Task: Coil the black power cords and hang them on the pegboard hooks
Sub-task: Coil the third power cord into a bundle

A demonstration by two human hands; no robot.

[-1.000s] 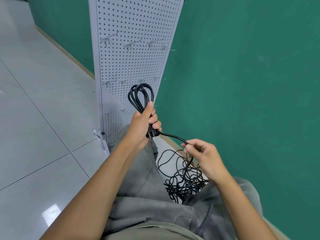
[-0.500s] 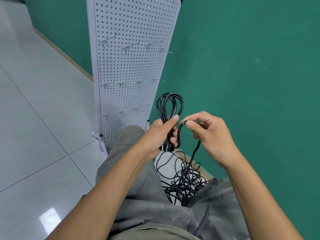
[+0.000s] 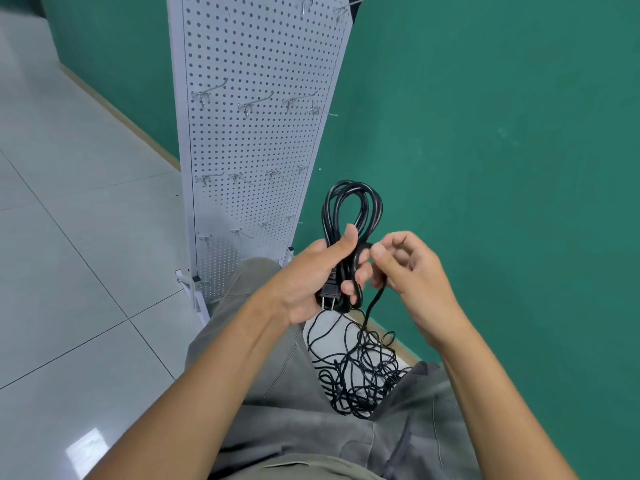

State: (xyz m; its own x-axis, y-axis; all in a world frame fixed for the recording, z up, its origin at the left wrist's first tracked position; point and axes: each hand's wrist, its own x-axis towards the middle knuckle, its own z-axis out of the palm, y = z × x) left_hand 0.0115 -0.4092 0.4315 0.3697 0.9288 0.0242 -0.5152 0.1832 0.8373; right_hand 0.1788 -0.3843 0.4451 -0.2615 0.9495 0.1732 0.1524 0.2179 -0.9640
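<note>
At frame centre, left grip [image 3: 313, 275] clasping coiled cord [image 3: 349, 216]; right grip [image 3: 412, 268] pinching its loose strand [image 3: 372, 301], tangle [image 3: 360, 372] below

Bright even indoor light, glare patch on floor tiles [image 3: 86, 452], wide-angle bowing at edges

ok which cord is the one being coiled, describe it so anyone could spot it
Start at the white pegboard against the green wall. Just right of its base, the left hand grips a neat coil with a two-pin plug showing. Unlike the tangle on the floor, it forms tidy upright loops.
</note>
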